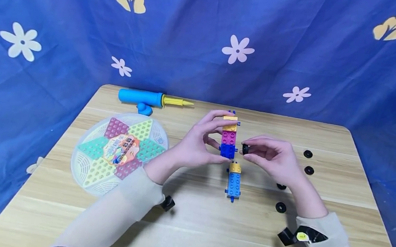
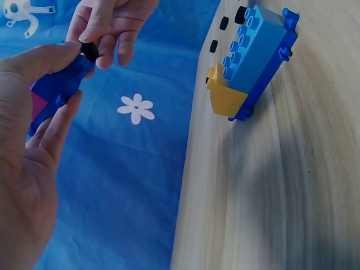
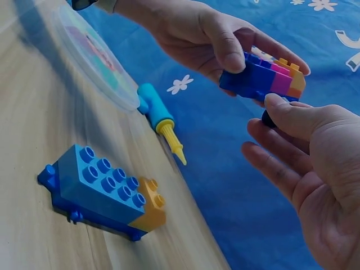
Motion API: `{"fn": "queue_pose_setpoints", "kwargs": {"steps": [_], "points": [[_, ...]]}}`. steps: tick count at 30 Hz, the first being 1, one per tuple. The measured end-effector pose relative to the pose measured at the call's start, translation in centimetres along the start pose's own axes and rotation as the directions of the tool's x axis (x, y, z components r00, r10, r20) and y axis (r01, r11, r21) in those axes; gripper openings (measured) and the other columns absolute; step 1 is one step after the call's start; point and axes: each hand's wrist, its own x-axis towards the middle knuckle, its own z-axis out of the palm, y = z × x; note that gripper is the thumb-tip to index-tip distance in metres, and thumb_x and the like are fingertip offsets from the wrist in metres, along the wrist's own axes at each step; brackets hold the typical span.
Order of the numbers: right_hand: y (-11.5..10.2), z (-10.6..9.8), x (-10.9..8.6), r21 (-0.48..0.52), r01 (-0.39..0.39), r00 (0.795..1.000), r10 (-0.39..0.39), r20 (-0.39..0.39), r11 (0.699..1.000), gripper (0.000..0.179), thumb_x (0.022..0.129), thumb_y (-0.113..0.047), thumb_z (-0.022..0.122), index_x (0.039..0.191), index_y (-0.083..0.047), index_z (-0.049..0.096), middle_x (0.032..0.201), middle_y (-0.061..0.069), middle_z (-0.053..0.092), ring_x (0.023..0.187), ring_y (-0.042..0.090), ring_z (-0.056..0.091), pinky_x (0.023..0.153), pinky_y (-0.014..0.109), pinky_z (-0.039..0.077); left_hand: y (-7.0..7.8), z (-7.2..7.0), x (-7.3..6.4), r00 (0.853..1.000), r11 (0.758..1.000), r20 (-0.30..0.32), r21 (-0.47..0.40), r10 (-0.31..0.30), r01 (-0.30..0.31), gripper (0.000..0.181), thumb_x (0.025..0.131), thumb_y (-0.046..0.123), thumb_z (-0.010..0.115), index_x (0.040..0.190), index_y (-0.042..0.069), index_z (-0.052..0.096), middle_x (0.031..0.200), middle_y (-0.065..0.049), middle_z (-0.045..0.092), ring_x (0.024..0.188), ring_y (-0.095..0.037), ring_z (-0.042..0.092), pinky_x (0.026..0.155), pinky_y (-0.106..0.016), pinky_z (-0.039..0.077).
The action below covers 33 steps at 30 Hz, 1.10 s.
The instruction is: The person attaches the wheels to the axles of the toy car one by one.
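Note:
My left hand [image 1: 197,142] grips a toy block car [image 1: 229,138] by its two ends, with the thumb at the dark blue end and fingers at the yellow end. Pink bricks sit between those ends, and small axle pegs stick out at the sides. Between thumb and fingers, my right hand [image 1: 275,156] pinches a black toy wheel [image 1: 245,149], held close beside the peg at the car's dark blue end. Below them on the table stands a second block car [image 1: 234,180], light blue and yellow on a dark blue base, without wheels on its visible pegs.
Several black wheels [image 1: 281,207] lie on the wooden table [image 1: 200,229] near my right forearm. To the left is a round Chinese checkers board [image 1: 79,167]. A blue and yellow hand pump [image 1: 140,97] and a small blue rubber duck [image 1: 144,109] are behind it.

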Motion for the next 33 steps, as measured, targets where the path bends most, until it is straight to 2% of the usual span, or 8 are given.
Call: {"fn": "queue_pose_setpoints", "kwargs": {"steps": [8,17,24,29,30,33], "points": [[0.1,0.4,0.0,0.067,-0.031,0.999,0.030,0.019,0.997,0.036,0.086,0.022,0.075,0.119,0.010,0.073,0.117,0.024,0.071,0.101,0.026,0.075,0.087,0.039,0.062,0.1,0.3,0.1,1.000,0.999,0.003,-0.046,0.017,-0.017,0.086,0.067,-0.012,0.096,0.145,0.003,0.061,0.157,-0.011,0.041,0.109,-0.027,0.067,0.070,-0.043,0.065],[0.1,0.5,0.0,0.055,-0.025,0.999,0.023,0.034,0.998,0.035,0.086,0.020,0.076,0.120,0.009,0.073,0.117,0.022,0.073,0.100,0.026,0.075,0.087,0.039,0.062,0.0,0.5,0.3,1.000,0.998,-0.004,-0.066,0.021,-0.021,0.085,0.067,-0.014,0.095,0.143,0.001,0.062,0.157,-0.008,0.042,0.108,-0.028,0.067,0.069,-0.043,0.065],[0.1,0.6,0.2,0.092,0.013,1.000,-0.015,0.019,0.996,0.031,0.084,0.022,0.077,0.114,0.014,0.073,0.109,0.023,0.074,0.095,0.025,0.076,0.081,0.038,0.064,-0.1,0.6,0.5,1.000,0.995,-0.006,-0.093,0.024,-0.024,0.085,0.065,-0.016,0.094,0.142,0.001,0.062,0.156,-0.009,0.042,0.106,-0.028,0.068,0.068,-0.043,0.065],[-0.3,1.2,0.4,0.038,0.056,0.998,-0.056,-0.007,0.998,0.026,0.083,0.022,0.078,0.107,0.013,0.076,0.099,0.022,0.076,0.087,0.021,0.076,0.072,0.030,0.064,0.0,0.4,0.6,1.000,0.994,0.004,-0.107,0.012,-0.011,0.085,0.063,-0.015,0.096,0.141,0.001,0.063,0.155,-0.009,0.044,0.104,-0.028,0.069,0.068,-0.044,0.065],[-0.4,1.3,0.5,0.027,0.065,0.998,-0.065,-0.008,0.998,0.026,0.082,0.023,0.078,0.107,0.013,0.076,0.098,0.022,0.076,0.087,0.020,0.076,0.071,0.030,0.063,0.1,0.4,0.6,1.000,0.994,0.006,-0.110,0.003,-0.003,0.085,0.063,-0.015,0.096,0.140,0.002,0.064,0.155,-0.006,0.044,0.104,-0.028,0.069,0.069,-0.044,0.065],[-0.6,1.6,0.5,0.025,0.080,0.997,-0.080,-0.015,0.996,0.025,0.083,0.022,0.078,0.106,0.013,0.076,0.097,0.023,0.076,0.086,0.021,0.076,0.071,0.029,0.063,0.2,0.2,0.5,1.000,0.992,0.011,-0.127,-0.014,0.015,0.085,0.063,-0.016,0.096,0.140,0.002,0.064,0.155,-0.009,0.044,0.104,-0.030,0.069,0.070,-0.045,0.065]]}}
